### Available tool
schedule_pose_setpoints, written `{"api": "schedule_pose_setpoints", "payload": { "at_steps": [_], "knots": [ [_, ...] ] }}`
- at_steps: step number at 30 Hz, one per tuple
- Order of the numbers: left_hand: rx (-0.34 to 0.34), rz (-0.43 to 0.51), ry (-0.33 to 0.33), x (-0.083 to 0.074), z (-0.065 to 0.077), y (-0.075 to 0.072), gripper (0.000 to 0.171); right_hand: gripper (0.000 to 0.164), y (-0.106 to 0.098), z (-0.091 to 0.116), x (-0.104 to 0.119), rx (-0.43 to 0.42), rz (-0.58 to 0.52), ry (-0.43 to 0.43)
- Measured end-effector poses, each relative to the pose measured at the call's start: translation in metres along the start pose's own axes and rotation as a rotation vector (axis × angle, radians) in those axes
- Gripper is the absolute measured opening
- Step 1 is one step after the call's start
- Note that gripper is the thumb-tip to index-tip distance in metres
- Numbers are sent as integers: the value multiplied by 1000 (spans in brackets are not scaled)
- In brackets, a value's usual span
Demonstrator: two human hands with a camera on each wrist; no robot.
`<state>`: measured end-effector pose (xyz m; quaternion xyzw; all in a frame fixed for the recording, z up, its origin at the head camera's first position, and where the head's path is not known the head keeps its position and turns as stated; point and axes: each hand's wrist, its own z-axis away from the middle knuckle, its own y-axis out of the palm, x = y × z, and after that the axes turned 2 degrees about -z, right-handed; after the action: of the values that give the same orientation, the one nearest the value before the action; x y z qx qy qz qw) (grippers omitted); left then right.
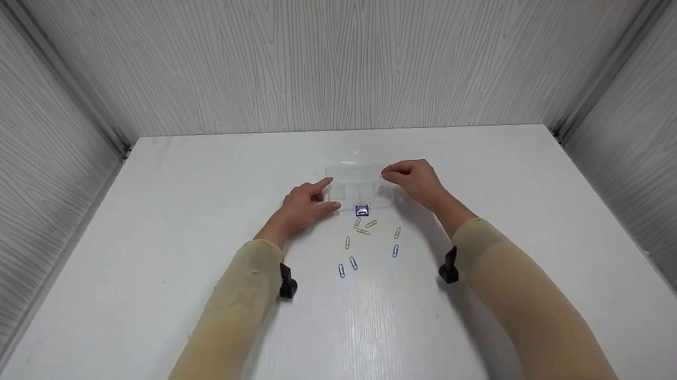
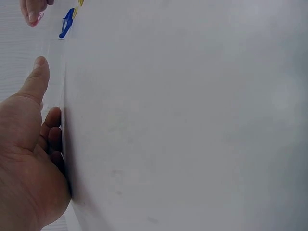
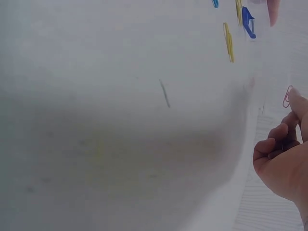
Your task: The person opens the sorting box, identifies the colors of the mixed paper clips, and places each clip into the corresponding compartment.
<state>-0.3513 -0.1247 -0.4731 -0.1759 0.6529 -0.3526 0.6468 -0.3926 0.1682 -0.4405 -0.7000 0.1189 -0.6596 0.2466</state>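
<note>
shows a white tabletop (image 1: pixel 160 216) across the middle and bottom of the head view. gives way, in the upper part, to a back wall (image 1: pixel 298 57) with wavy woodgrain lines in pale grey. carries the same grain on side walls (image 1: pixel 16 119) at far left and far right, past grey corner strips (image 1: pixel 608 64). catches a glossy streak of light (image 1: pixel 361 322) low in the centre.
</note>
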Motion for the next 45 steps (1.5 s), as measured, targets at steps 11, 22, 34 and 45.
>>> {"api": "schedule_pose_setpoints", "payload": {
  "at_steps": [11,22,34,45],
  "knots": [
    [-4,-15,-7,-6,1,4,75,27,-3,1,-5,-15,-29,39],
    [5,-21,-14,-4,-5,3,76,31,-22,16,-7,14,7,-13],
    [2,-2,-23,1,-1,-2,77,26,-34,43,-13,175,46,-93],
    [-6,-2,-31,4,1,-3,77,18,-30,54,-25,310,130,-87]
  ]
}}
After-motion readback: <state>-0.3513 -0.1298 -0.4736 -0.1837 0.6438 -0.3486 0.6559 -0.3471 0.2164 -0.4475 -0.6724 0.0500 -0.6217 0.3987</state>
